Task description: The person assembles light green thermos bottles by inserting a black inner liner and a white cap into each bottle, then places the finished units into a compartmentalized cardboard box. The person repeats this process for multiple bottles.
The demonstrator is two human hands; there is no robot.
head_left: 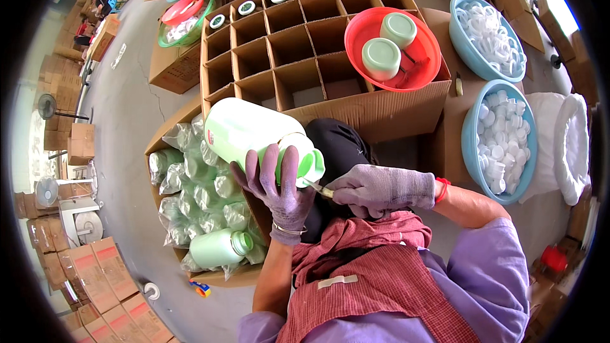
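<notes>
My gloved left hand (279, 187) grips a large pale green plastic bottle (244, 130) near its neck, the bottle lying tilted across my lap with its open mouth toward my right. Closed in my gloved right hand (378, 187) is a small knife (324, 191) with a light handle. Its thin metal blade meets the rim of the bottle's mouth, or comes very near it. To my left, a carton (254, 277) holds several green bottles in clear plastic bags. One unwrapped green bottle (219, 248) lies on top of them.
Ahead stands a divided carton (381, 117), with a few white-rimmed items in its far cells. A red basin (356, 41) with two pale green lidded jars rests on it. Blue basins of white plastic parts (502, 133) and white rings (489, 35) stand right, beside a white sack (546, 146).
</notes>
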